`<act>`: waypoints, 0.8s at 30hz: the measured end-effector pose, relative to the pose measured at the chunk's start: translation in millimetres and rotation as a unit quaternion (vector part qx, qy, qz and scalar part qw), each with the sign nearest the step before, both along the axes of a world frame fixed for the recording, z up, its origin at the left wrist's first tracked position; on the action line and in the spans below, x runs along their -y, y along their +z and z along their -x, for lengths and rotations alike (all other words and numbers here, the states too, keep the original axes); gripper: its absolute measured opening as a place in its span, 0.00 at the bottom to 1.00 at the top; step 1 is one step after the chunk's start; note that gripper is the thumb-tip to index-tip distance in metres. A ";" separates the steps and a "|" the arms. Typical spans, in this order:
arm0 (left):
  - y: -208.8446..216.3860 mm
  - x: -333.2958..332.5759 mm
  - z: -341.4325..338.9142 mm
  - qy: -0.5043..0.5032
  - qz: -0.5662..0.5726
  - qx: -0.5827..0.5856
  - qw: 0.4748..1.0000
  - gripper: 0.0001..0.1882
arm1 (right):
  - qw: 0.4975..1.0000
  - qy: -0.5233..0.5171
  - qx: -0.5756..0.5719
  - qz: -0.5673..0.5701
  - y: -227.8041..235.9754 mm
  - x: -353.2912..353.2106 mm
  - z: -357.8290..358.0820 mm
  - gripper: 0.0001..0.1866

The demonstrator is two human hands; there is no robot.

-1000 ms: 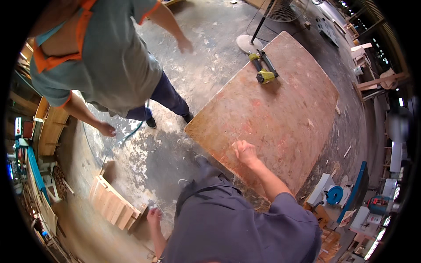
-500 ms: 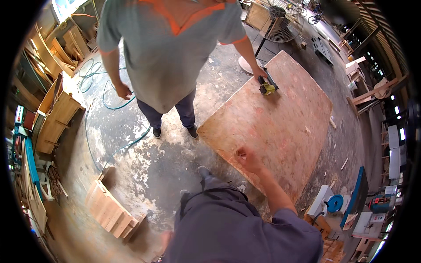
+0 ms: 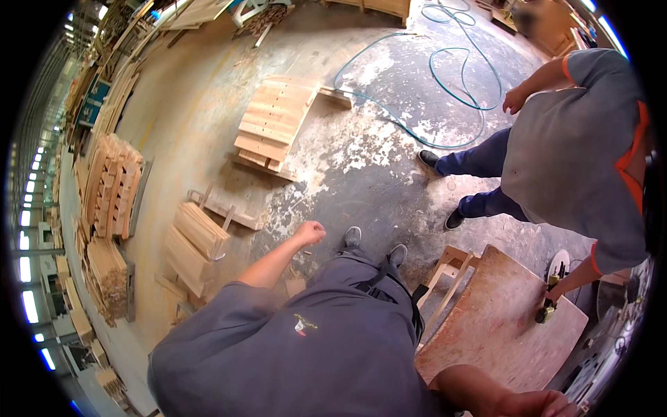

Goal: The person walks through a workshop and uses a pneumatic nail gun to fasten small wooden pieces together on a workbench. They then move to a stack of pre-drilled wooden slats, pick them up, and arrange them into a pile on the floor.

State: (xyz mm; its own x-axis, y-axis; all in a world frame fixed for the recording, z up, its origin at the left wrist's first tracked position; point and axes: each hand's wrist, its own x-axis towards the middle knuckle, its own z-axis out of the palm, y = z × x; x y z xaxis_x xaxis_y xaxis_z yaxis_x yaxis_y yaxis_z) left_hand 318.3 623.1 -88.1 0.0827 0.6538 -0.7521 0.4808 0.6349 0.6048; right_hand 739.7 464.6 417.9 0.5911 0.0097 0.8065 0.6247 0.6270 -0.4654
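My left hand (image 3: 310, 233) is held out over the concrete floor, its fingers curled in with nothing visible in them. Nearest to it are a stack of pale wooden boards (image 3: 200, 229) on the left and a small wooden panel (image 3: 274, 118) farther off. My right hand (image 3: 545, 404) is at the lower right, by the near edge of a large worn board (image 3: 497, 313); its fingers are partly cut off by the picture's rim. A co-worker's hand rests on a green-and-black power tool (image 3: 545, 314) on that board.
A co-worker (image 3: 563, 153) stands to the right, beyond the large board. A blue-green hose (image 3: 434, 142) loops over the floor ahead. Stacks of cut timber (image 3: 114, 184) stand at the left. A wooden frame (image 3: 445, 274) shows under the board's left edge.
My view has swung left, so the co-worker and the large board now sit at the right. My left arm has come into view, reaching forward. My right hand is now lower in the picture.
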 end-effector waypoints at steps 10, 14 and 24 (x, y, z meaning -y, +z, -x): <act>-10.2 118.9 60.4 0.075 0.087 -0.077 0.990 0.08 | 0.878 0.352 -0.166 -0.281 19.1 -65.2 36.4 0.13; -9.9 144.5 81.7 0.099 0.116 -0.094 0.984 0.06 | 0.821 0.385 -0.202 -0.371 26.0 -75.7 41.5 0.10; 19.6 96.9 34.4 0.126 0.021 -0.023 0.992 0.06 | 0.755 0.286 -0.291 -0.514 66.9 -95.2 68.9 0.15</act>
